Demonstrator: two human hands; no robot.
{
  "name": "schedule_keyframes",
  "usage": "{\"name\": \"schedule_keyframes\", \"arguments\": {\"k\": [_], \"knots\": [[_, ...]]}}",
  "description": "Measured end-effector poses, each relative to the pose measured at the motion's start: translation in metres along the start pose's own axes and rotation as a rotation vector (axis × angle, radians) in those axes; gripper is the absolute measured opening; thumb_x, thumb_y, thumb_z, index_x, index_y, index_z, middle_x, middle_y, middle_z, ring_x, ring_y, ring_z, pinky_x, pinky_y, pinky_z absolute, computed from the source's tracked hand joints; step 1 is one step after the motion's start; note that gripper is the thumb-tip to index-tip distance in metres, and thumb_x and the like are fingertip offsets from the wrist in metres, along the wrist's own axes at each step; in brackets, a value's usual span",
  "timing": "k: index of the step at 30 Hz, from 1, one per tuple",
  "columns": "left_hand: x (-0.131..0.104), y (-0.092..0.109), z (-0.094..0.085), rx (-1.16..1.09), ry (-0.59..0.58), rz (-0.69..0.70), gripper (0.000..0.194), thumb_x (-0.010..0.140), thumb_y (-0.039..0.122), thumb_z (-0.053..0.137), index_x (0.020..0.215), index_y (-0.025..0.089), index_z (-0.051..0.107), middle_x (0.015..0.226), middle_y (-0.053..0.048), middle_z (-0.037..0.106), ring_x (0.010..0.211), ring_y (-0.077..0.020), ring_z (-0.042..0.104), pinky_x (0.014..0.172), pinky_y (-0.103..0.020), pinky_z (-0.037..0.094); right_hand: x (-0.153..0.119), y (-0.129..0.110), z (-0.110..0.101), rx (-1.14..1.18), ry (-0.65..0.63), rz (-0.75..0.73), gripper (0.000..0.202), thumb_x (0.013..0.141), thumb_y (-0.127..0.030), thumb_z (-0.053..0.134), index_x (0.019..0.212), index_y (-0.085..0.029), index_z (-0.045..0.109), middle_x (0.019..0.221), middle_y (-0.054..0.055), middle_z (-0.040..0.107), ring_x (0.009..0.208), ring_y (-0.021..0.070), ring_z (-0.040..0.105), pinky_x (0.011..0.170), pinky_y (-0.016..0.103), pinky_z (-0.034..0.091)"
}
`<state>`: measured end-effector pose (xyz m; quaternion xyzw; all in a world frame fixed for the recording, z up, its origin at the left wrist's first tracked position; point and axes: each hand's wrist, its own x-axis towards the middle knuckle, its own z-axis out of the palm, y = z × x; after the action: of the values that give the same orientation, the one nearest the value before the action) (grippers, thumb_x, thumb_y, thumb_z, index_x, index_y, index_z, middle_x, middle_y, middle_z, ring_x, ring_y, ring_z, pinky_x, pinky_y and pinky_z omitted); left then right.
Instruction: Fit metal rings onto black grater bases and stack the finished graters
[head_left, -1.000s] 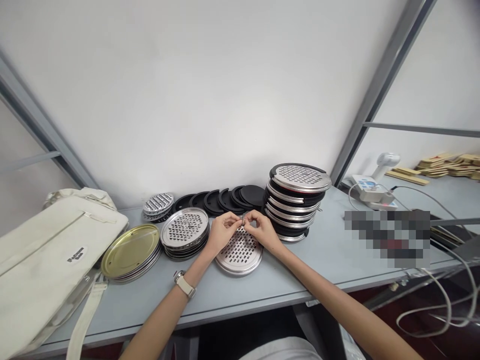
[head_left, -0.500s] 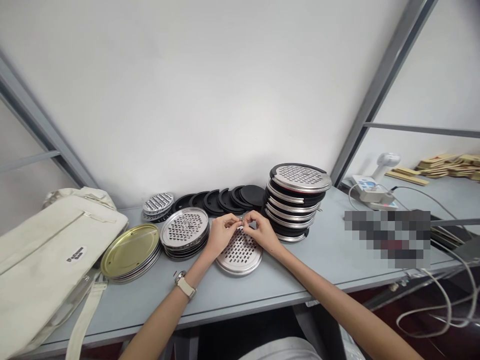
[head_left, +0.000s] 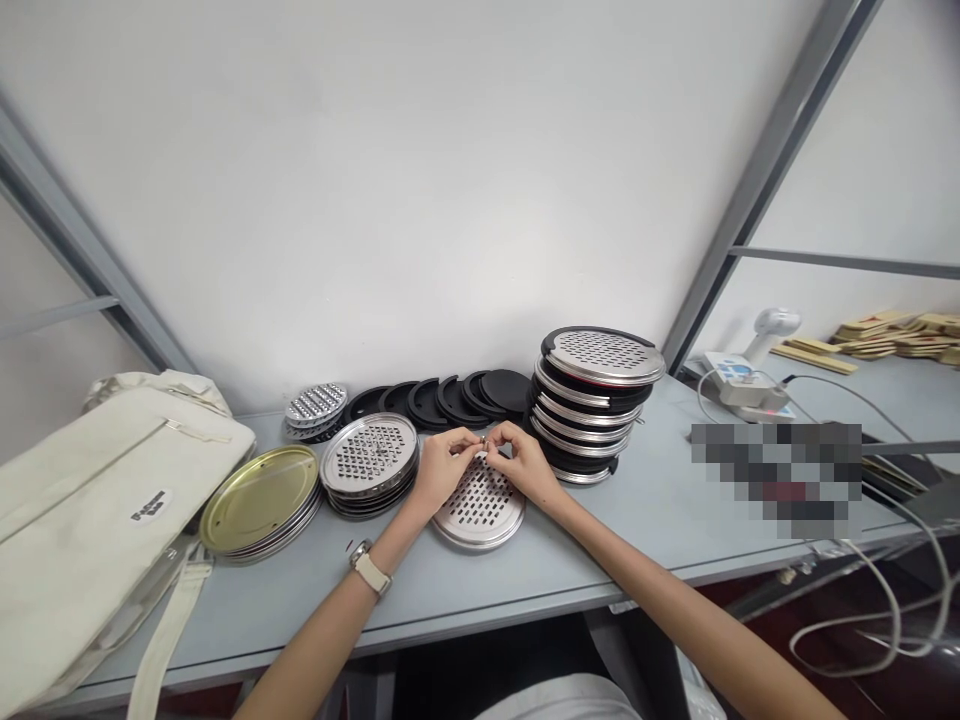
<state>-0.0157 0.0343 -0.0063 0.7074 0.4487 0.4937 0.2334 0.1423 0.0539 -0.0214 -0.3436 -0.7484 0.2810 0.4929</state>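
Thumbs and forefingers drawn narrow, a worker's left hand (head_left: 445,468) and right hand (head_left: 527,466) meet over a small metal fitting (head_left: 484,441), apparently pinched from both sides, at a grey workbench (head_left: 457,595). The fitting sits at the 12 o'clock edge of a round perforated metal grater plate (head_left: 480,512), which lies flat on the bench below the fingertips, toward 6 o'clock. The plate, being round, has no long axis; the fitting's is too small to read, as is whether it is fixed to the plate. Neither hand is clearly nearer: the left comes in from 8 o'clock, the right from 4. Out from the plate, a tall stack of black-and-silver-rimmed grater discs (head_left: 585,412) rises at 2 o'clock, black plastic rims (head_left: 450,402) overlap toward 11, a stack of grater plates (head_left: 369,460) stands at 10, and gold-coloured metal lids (head_left: 262,503) lie at 9.
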Motion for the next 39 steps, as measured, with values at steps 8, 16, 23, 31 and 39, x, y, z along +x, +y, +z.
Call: {"name": "schedule_keyframes", "arguments": {"k": [8,16,23,31,39], "knots": [[-0.0025,0.0050,-0.0021,0.086,-0.003,0.061,0.012,0.081,0.016,0.057,0.075,0.020,0.067,0.077,0.001,0.069,0.072,-0.0148,0.063,0.069,-0.023,0.045,-0.0002,-0.0002,0.0009,0.007,0.011,0.013,0.005,0.072,-0.015,0.053,0.070,-0.019,0.054,0.073,-0.001,0.052,0.073,0.0148,0.050,0.070,0.026,0.039],[-0.0021,0.0032,-0.0022,0.171,-0.006,0.115,0.013,0.082,0.014,0.054,0.074,0.019,0.063,0.077,-0.001,0.065,0.076,-0.0147,0.059,0.072,-0.025,0.043,0.0018,0.0008,0.0009,0.016,0.010,0.031,0.005,0.071,-0.014,0.054,0.070,-0.018,0.056,0.074,-0.001,0.055,0.073,0.0143,0.051,0.070,0.025,0.040],[-0.0007,0.0020,0.0000,0.151,0.025,0.098,0.009,0.085,0.018,0.052,0.083,0.020,0.061,0.082,-0.001,0.064,0.080,-0.0150,0.059,0.073,-0.025,0.045,0.0038,0.0040,0.0000,0.051,0.001,0.020,0.013,0.086,-0.026,0.050,0.081,-0.019,0.060,0.081,0.002,0.060,0.079,0.0159,0.056,0.074,0.028,0.044],[0.0023,-0.0027,-0.0008,0.060,0.067,0.027,0.006,0.083,0.021,0.054,0.084,0.020,0.059,0.082,0.000,0.066,0.079,-0.0144,0.062,0.073,-0.025,0.048,0.0039,0.0070,0.0016,0.138,-0.043,0.036,0.015,0.086,-0.031,0.054,0.091,-0.019,0.063,0.092,0.004,0.064,0.088,0.0174,0.060,0.083,0.031,0.047],[0.0020,-0.0028,-0.0011,0.020,0.062,0.007,0.007,0.083,0.025,0.055,0.083,0.020,0.060,0.083,-0.001,0.067,0.080,-0.0156,0.063,0.074,-0.027,0.049,0.0059,0.0056,-0.0013,0.160,-0.049,0.073,0.016,0.084,-0.032,0.057,0.089,-0.018,0.064,0.088,0.004,0.066,0.082,0.0172,0.061,0.078,0.030,0.047]]}}
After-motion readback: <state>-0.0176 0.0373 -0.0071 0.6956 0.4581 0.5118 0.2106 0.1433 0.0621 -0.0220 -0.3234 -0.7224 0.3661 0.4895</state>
